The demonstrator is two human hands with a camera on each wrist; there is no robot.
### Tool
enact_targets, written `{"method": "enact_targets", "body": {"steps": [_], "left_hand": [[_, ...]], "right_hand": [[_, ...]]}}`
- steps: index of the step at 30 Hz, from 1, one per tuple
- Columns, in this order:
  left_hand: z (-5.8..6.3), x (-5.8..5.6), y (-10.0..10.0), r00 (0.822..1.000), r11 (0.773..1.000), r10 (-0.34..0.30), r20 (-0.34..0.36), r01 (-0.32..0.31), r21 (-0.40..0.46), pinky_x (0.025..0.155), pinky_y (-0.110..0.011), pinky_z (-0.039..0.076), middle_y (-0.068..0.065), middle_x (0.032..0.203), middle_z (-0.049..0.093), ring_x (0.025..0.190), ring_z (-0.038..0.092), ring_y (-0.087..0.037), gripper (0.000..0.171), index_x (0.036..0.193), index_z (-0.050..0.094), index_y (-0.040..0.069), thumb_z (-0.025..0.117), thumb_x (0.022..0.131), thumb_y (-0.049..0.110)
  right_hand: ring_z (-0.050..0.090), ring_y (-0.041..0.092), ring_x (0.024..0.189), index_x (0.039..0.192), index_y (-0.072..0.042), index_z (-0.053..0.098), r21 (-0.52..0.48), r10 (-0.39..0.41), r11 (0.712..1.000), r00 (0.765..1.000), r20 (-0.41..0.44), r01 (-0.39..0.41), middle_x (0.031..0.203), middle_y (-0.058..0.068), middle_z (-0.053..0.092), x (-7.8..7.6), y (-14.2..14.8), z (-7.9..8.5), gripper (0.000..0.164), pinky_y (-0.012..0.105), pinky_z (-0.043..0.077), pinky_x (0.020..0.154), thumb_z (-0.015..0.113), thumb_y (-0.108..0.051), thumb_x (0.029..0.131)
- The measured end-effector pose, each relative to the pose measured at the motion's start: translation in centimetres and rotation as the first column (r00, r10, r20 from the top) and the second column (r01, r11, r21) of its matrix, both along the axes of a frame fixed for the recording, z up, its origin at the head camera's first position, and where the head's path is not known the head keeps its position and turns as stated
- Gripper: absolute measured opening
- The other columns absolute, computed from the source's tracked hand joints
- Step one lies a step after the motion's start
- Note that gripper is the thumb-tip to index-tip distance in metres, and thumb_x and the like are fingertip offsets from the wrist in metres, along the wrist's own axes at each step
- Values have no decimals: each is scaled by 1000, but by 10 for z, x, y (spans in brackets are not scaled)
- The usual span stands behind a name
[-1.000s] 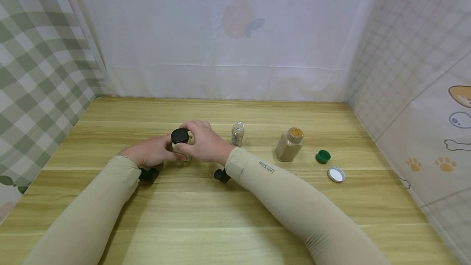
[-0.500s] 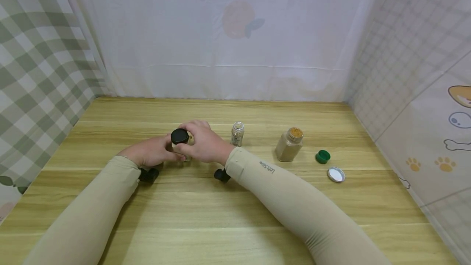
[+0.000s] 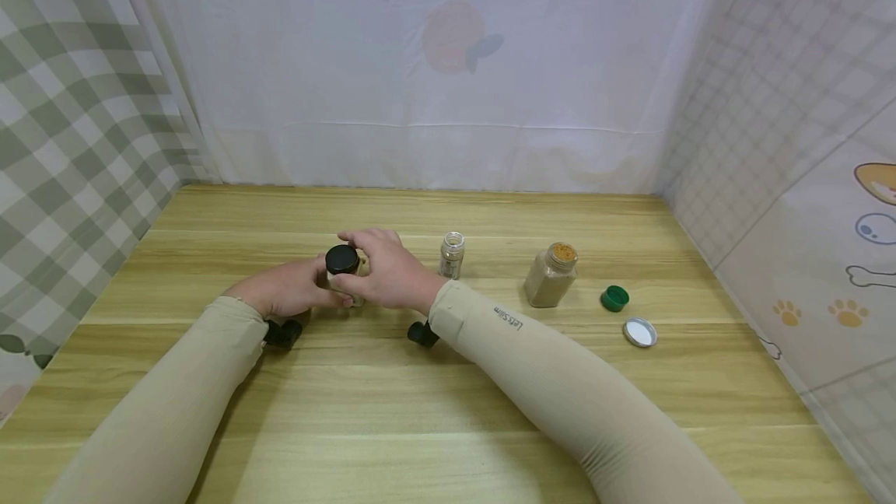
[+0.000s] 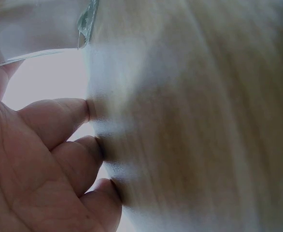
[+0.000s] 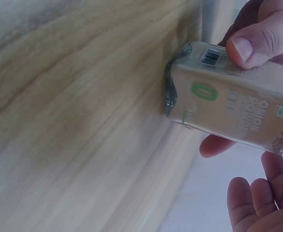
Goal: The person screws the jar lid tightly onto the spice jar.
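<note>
A clear square jar of onion powder stands upright at the left of the table, topped by a black lid. My left hand grips its body from the left; in the right wrist view the left thumb presses the glass near the base. Coming from the right, my right hand has its thumb and forefinger around the lid at the jar's top. Other right fingers are curled beside the jar. In the left wrist view, the left hand's lower fingertips rest on the table, beside the jar's glass base.
Just right of my right hand stands a small uncapped glass jar. Farther right are an open square jar of brown powder, a green cap and a silver lid. Hanging cloths border the wooden table.
My right forefinger has lifted slightly at the back of the lid. Otherwise both hands and the jars stay where they were.
</note>
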State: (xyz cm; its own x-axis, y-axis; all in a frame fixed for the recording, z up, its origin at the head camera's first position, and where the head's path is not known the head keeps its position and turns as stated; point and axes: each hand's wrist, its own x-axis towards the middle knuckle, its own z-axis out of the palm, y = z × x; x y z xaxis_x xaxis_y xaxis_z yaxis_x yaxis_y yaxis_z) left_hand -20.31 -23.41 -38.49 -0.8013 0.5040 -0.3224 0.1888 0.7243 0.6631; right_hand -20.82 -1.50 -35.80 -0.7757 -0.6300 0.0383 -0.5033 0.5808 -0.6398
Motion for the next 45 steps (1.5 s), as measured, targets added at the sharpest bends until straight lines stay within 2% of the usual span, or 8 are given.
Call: {"method": "enact_targets", "body": {"steps": [6,14,22,28,33,38,45], "left_hand": [[-1,0,-2,1000,1000,11,13,-12,11,113,-64,41,-19,168,37,149,44,-43,92,168,26,18,72,97,54],[-1,-1,-1,1000,1000,9,6,-9,10,111,-62,43,-19,164,43,145,47,-40,84,164,35,19,72,97,55],[-1,0,0,1000,1000,8,2,-8,-1,113,-64,41,-19,164,42,148,45,-42,82,161,38,18,72,96,54],[0,0,0,1000,1000,5,13,-6,11,113,-64,41,-20,165,40,147,44,-42,87,165,33,16,71,97,54],[0,0,0,1000,1000,6,13,-6,17,110,-61,44,-18,162,45,142,49,-38,79,160,40,19,72,97,53],[0,-1,-1,1000,1000,8,15,-8,19,110,-61,44,-19,162,44,143,49,-39,79,160,39,19,72,97,52],[1,0,0,1000,1000,12,13,-12,-4,112,-65,41,-20,164,42,148,44,-43,76,157,43,19,72,97,54]], "right_hand": [[41,27,141,151,-13,56,24,12,1000,1000,-3,-12,153,7,54,1,-1,0,55,41,42,112,68,-36,103],[44,27,139,140,-14,61,17,-29,999,1000,-10,29,152,7,56,0,-3,-3,45,40,42,113,69,-38,102],[37,27,148,158,-14,46,-11,-10,1000,1000,16,10,155,3,54,1,-1,-1,65,43,38,119,69,-38,102],[38,27,147,153,-14,53,13,19,1000,1000,5,-19,157,4,52,0,-1,0,56,41,38,118,68,-33,103],[41,27,144,144,-14,59,11,-4,1000,1000,0,4,150,5,57,0,-2,0,47,40,39,116,69,-35,103],[43,27,141,140,-13,60,2,-24,1000,1000,-6,24,146,4,59,1,-2,-1,47,40,40,115,71,-37,102],[36,28,149,157,-11,45,-27,-9,1000,999,32,10,153,5,55,1,-1,-2,67,45,37,120,72,-36,101]]}}
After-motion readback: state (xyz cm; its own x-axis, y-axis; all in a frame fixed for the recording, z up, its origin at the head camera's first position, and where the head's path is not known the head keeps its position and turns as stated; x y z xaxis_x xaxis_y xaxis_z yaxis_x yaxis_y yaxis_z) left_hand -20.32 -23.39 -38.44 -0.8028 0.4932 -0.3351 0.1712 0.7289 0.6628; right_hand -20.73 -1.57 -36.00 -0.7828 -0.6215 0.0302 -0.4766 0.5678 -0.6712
